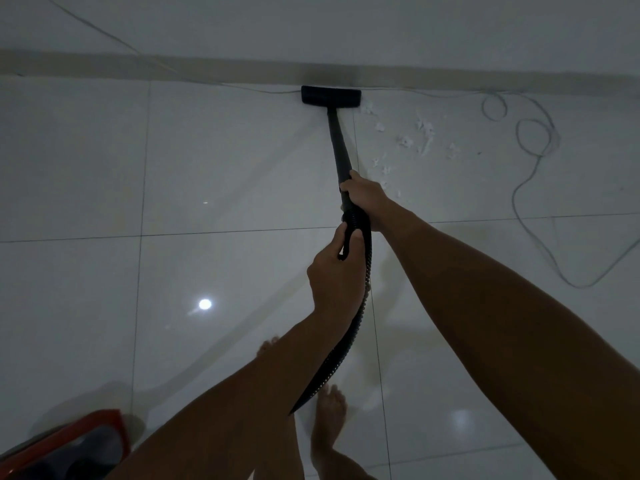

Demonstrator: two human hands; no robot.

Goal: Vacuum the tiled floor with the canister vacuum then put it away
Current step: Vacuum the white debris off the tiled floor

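The black floor nozzle (330, 95) sits against the far skirting. The right hand (363, 199) grips the wand (338, 143); the left hand (334, 277) holds the hose (346, 344). Probably paper scraps (412, 140) lie right; the red canister (69, 445) sits near left.

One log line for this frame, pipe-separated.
phase: vacuuming | black floor head: at skirting | left hand: grips ribbed black hose | right hand: grips black wand | white scraps: uncollected, right of wand

Black floor nozzle (330, 95) flat against the baseboard.
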